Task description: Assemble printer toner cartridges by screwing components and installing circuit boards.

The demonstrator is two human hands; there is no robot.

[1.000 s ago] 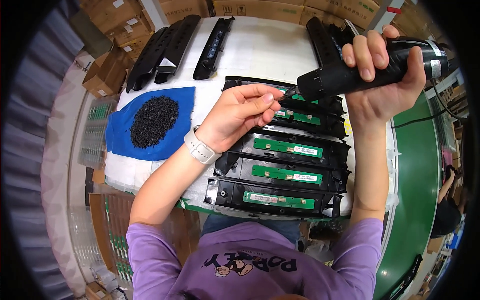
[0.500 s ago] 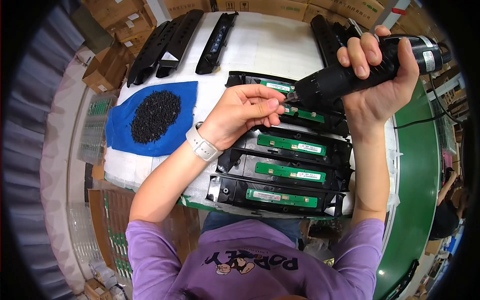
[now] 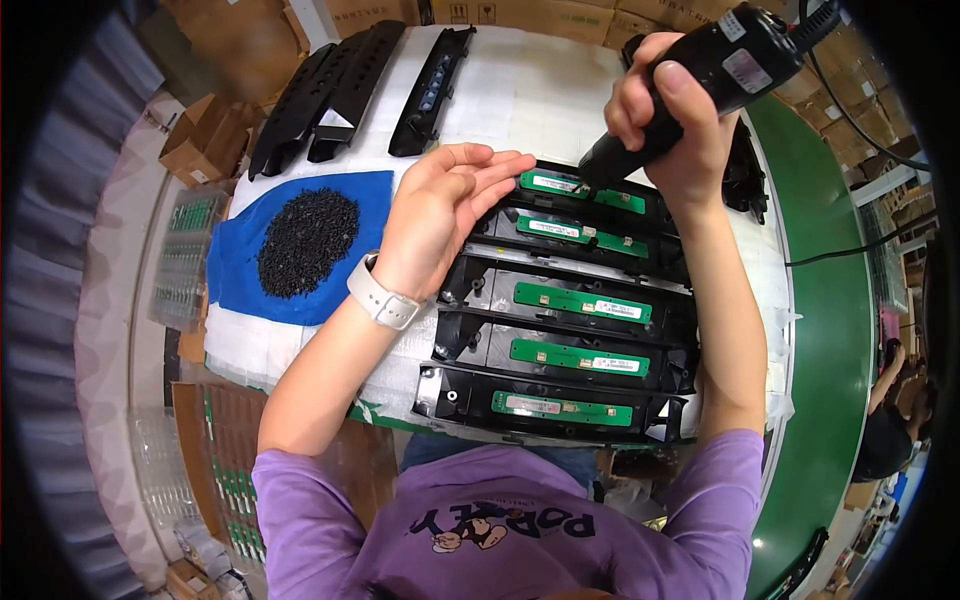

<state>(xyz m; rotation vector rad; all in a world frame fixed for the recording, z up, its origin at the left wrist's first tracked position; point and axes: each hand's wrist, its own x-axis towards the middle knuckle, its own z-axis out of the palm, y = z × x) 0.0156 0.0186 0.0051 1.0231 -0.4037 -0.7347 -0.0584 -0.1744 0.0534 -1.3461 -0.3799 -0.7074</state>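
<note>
My right hand (image 3: pixel 680 130) is wrapped around a black corded electric screwdriver (image 3: pixel 735 65). The tool slants down to the left, its tip at the green circuit board (image 3: pixel 625 202) in the farthest of several black plastic housings (image 3: pixel 470 325). Whether the bit touches a screw is too small to tell. My left hand (image 3: pixel 440 205) is open, palm partly turned up, fingertips beside the left end of that board; nothing shows clearly in it. Nearer housings lie in a row toward me, each with a green board (image 3: pixel 580 300). Left of them, small black screws (image 3: pixel 308 240) form a pile on a blue cloth (image 3: pixel 375 200).
More black housings (image 3: pixel 350 90) lie at the far left of the white-covered table (image 3: pixel 530 90), with another (image 3: pixel 430 90) beside them. Cardboard boxes (image 3: pixel 380 12) line the back. The tool's cord (image 3: pixel 850 110) hangs at the right over a green surface (image 3: pixel 830 350). Another person (image 3: pixel 890 430) is at the right edge.
My left fingers have left the screwdriver's tip and spread apart. My right hand has brought the screwdriver left and tilted it more steeply, its tip down onto the farthest board.
</note>
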